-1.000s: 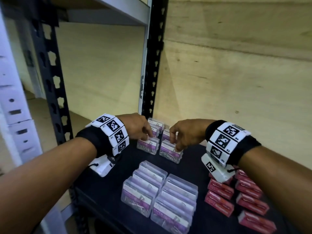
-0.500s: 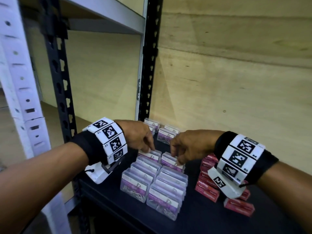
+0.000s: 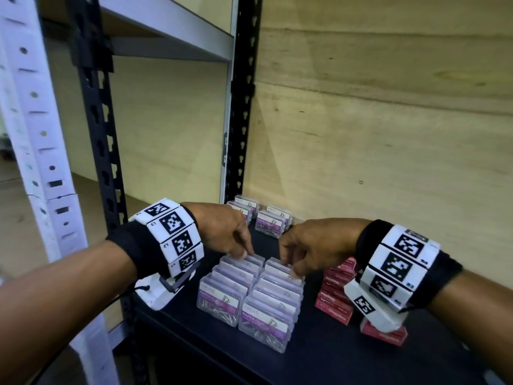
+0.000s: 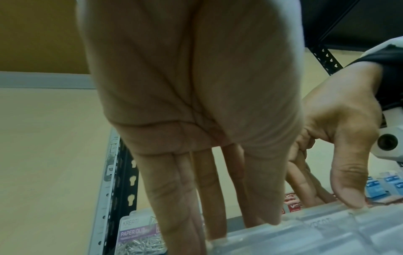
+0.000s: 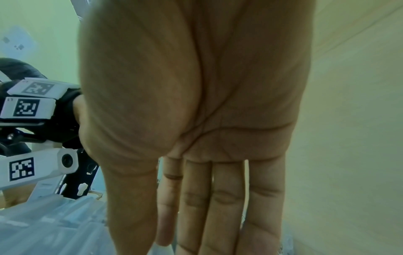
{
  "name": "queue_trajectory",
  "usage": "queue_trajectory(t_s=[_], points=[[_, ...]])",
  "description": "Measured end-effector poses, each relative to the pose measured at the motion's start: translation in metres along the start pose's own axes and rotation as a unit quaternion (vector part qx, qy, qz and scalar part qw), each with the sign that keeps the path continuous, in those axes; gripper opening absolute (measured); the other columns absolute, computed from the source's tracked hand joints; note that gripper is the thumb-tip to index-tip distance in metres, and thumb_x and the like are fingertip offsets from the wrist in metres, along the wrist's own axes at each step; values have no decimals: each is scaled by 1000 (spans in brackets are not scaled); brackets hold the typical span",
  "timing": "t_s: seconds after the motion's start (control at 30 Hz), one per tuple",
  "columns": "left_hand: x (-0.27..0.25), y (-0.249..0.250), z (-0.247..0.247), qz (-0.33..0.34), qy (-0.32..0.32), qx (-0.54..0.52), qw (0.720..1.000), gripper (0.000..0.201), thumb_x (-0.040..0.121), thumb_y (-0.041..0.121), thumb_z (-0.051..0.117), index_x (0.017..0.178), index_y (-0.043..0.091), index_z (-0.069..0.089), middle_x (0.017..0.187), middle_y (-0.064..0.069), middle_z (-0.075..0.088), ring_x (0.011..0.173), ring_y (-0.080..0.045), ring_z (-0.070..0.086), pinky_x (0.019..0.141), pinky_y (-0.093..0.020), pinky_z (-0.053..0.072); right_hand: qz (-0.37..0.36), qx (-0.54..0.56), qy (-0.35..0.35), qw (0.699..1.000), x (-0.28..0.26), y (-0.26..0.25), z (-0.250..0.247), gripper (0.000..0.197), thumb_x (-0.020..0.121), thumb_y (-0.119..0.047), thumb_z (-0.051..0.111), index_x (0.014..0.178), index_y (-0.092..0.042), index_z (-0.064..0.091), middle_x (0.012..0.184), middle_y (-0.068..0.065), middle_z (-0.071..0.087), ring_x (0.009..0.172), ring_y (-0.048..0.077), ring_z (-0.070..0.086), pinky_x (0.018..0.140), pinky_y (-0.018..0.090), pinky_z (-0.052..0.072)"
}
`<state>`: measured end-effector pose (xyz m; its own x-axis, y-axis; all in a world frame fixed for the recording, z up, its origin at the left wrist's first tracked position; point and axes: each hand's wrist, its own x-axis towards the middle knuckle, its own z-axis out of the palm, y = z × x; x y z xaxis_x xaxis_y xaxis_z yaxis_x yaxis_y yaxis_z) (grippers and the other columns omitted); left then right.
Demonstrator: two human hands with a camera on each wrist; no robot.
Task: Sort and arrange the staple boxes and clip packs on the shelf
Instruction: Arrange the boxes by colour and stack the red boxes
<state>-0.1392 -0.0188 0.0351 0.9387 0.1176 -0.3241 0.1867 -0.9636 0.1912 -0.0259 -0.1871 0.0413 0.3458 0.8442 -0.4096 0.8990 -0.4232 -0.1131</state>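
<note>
Two rows of clear paper clip packs (image 3: 222, 298) with purple labels stand on the black shelf (image 3: 319, 357). My left hand (image 3: 244, 251) pinches the rearmost pack (image 3: 256, 259) of the left row, thumb in front and fingers behind. My right hand (image 3: 291, 268) pinches the rearmost pack (image 3: 273, 266) of the right row in the same way. In the left wrist view the left fingers (image 4: 196, 207) reach down behind the pack tops (image 4: 305, 238), with the right hand's thumb (image 4: 348, 198) on the neighbouring pack. Red staple boxes (image 3: 333, 304) lie right of the rows, partly hidden by my right wrist.
More clip packs (image 3: 270, 223) stand at the shelf's back left corner by the black upright post (image 3: 244, 107). Another black post (image 3: 97, 134) stands at the front left. A plywood wall (image 3: 388, 134) closes the back. Blue boxes (image 4: 375, 186) show further right.
Both hands have come forward from the back group, each carrying a clip pack, and now hold those packs at the rear ends of the two front rows.
</note>
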Motion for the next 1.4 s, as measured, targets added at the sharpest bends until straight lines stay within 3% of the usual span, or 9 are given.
queue_trajectory(t_s=[0.17,0.53,0.7,0.87,0.97,1.03,1.1,1.27,1.4], points=[[0,0,1,-1,-3,8,1000,30,96,36,59,125,34,65,122,17,66,108,-2,57,89,-18,37,-6,2,-5,1000,-3,1,1,24,91,-31,69,113,-28,61,104,-10,72,93,8,67,80,27,51],[1,-3,3,-2,-10,-19,1000,28,95,38,60,122,36,66,123,18,64,111,-3,56,93,-22,39,-27,21,-6,999,-6,7,3,26,90,-34,70,115,-29,62,107,-10,73,96,5,68,89,30,52],[4,-6,2,5,-3,-44,999,26,95,36,59,119,33,68,118,17,66,106,-2,58,82,-16,41,-31,31,-6,999,-5,10,2,26,90,-34,70,115,-29,63,106,-11,74,95,3,68,88,27,52],[11,-10,2,11,-8,-70,997,22,93,36,62,113,32,71,109,15,70,101,-8,65,95,-31,50,-39,42,-13,998,0,13,0,26,88,-33,72,113,-28,66,102,-11,75,91,1,69,87,25,49],[17,-13,-1,6,-24,-98,995,20,92,36,64,110,31,72,98,13,72,91,-11,68,90,-31,54,-41,47,-15,998,5,16,-3,23,88,-37,72,109,-29,68,100,-12,75,91,1,69,84,23,49],[21,-16,-5,-7,-30,-110,993,22,92,37,65,112,30,71,91,13,71,84,-9,67,85,-29,55,-45,48,-15,998,10,19,-8,20,87,-43,71,104,-32,71,98,-12,75,91,4,69,89,27,52],[29,-22,-11,-18,-1,-103,994,24,91,39,65,113,30,70,91,18,69,86,-8,68,88,-30,54,-42,45,-6,998,16,24,-16,21,87,-46,71,102,-32,72,97,-10,75,91,6,70,90,30,53],[58,-46,-23,-49,164,-30,985,28,91,42,63,116,31,67,110,11,64,91,-6,60,81,-27,46,-5,-8,86,996,50,43,-39,19,88,-43,70,104,-34,68,93,-15,70,83,6,64,74,24,44],[88,-69,-22,-73,208,60,974,29,93,39,61,121,33,64,128,2,57,112,-19,54,93,-33,46,14,-54,128,990,89,57,-52,24,90,-37,69,113,-30,63,99,-14,70,87,9,60,76,26,42]])
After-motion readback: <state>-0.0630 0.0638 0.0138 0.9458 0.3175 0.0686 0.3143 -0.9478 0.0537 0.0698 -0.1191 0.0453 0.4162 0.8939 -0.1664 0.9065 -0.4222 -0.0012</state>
